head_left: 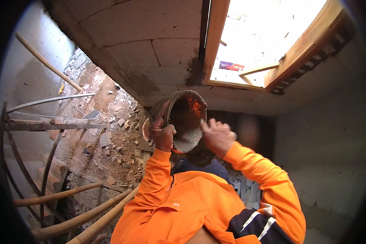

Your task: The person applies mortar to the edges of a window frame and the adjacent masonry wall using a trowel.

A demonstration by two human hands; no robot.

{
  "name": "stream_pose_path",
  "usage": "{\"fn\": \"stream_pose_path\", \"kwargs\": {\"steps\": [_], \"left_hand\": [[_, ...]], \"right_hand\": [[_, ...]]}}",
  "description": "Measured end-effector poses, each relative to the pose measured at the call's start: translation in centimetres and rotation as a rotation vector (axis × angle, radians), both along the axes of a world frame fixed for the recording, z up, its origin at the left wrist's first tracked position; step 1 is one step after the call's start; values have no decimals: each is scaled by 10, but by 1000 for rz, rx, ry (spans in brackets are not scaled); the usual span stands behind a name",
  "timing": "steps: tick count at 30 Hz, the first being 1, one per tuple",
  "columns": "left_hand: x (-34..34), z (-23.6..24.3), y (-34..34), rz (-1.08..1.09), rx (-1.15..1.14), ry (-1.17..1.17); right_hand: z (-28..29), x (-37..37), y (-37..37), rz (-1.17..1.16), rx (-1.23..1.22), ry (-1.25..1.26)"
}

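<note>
A mortar-caked bucket (188, 140) is tilted in front of my chest, its round mouth turned up toward me. Wet grey-white residue coats the lower inside wall, and an orange patch shows higher up inside. My left hand (163, 136) is wrapped around the left rim, with the thumb over the edge. At the right side of the mouth is my right hand (220, 136), its fingers curled together and pointing into the opening. A small pale tip shows at those fingers; what it belongs to cannot be made out.
Broken bricks and rubble (110, 142) cover the ground to the left. Wooden poles (85, 215) and a plank (57, 126) cross the left side. Ahead stands a block wall (150, 55) with a wooden window frame (236, 84); another wall (325, 150) rises on the right.
</note>
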State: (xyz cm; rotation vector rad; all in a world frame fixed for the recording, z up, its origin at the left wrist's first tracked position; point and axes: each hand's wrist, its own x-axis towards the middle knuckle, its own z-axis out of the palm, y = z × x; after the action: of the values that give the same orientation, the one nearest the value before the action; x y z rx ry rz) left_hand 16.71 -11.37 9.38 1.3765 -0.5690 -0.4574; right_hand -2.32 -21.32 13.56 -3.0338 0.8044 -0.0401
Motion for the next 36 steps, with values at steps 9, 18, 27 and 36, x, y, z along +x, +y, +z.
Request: {"fn": "stream_pose_path", "kwargs": {"steps": [9,18,27,36], "left_hand": [[-17,47,-6,-97,-135,16],[-12,21,11,9,-75,-55],[-34,3,-4,-62,8,-243],[-22,0,4,254,-164,398]], "right_hand": [[-22,-33,-19,55,753,-383],[36,-49,-21,64,-67,-241],[-14,-49,-8,98,623,-199],[11,-56,-48,18,597,-56]]}}
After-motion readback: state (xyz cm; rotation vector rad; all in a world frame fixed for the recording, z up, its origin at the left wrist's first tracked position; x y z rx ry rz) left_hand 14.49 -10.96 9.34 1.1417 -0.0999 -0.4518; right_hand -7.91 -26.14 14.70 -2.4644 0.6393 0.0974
